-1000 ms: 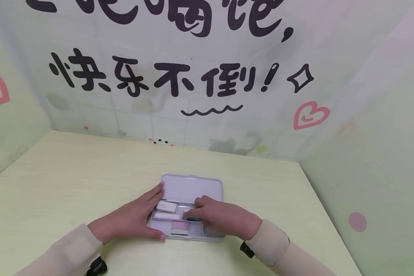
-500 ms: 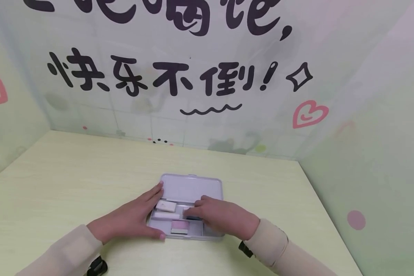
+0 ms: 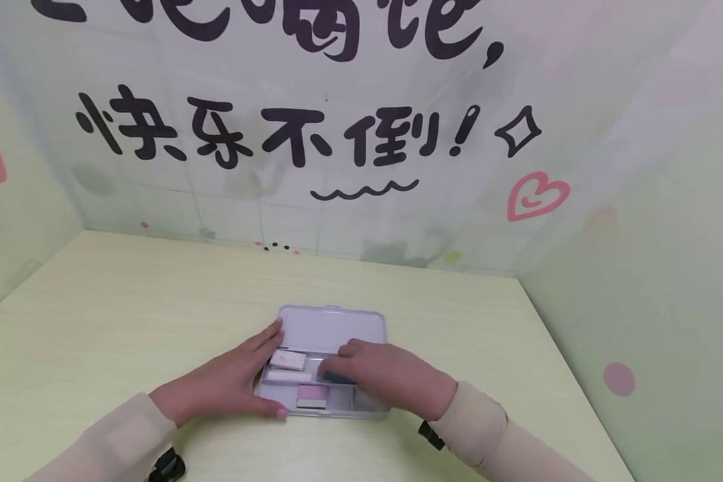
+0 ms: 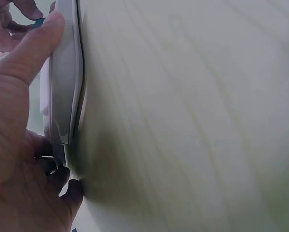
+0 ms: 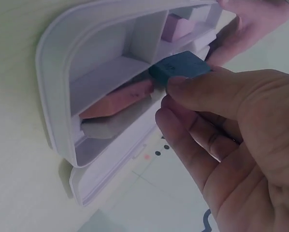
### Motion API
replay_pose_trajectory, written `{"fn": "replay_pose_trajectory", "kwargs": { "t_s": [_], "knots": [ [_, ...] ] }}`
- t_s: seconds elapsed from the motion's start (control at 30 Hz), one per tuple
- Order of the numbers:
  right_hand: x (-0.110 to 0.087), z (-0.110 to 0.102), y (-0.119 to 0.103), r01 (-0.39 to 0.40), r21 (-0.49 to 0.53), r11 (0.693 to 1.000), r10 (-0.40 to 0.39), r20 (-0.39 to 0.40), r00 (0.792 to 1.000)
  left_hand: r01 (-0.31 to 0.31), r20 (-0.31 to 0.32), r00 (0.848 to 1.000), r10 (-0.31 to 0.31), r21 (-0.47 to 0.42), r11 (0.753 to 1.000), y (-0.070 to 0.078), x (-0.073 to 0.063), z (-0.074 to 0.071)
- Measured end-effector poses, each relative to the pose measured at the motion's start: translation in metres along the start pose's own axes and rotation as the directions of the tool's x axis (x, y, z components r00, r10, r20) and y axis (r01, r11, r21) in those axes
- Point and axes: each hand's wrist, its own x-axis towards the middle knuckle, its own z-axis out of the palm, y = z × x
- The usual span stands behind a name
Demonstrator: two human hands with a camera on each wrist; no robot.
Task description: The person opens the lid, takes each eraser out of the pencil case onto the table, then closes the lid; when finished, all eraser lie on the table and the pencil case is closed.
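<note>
A pale lilac plastic case [image 3: 331,328] lies on the table with its lid laid back. My left hand [image 3: 225,381] grips its left end, thumb on the near wall and fingers at the far side. Over the case, my right hand [image 3: 397,378] pinches a blue eraser [image 5: 178,67] between thumb and fingers. Inside are a white eraser [image 3: 288,360], a white strip [image 3: 289,377] and a pink-and-white eraser [image 3: 312,395]. In the right wrist view, an orange eraser [image 5: 118,100] lies by a whitish block [image 5: 110,124]. My right hand hides part of the case in the head view.
Dividers [image 5: 147,36] split the case into compartments. The light wooden table [image 3: 156,294] extends around it. A printed back wall [image 3: 325,221] and side walls [image 3: 657,301] enclose the table.
The blue eraser shows more beneath my right fingers and seems slightly raised or tilted. My left hand keeps its place on the case. The head view has shifted a little.
</note>
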Motion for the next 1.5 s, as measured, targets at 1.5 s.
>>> {"fn": "replay_pose_trajectory", "kwargs": {
  "t_s": [1.5],
  "knots": [
    [-0.065,0.073,0.149,-0.459,0.815,0.355,0.63,0.154,0.761,-0.008,-0.007,1.0,0.008,0.012,1.0,-0.004,-0.002,0.004]
  ]
}}
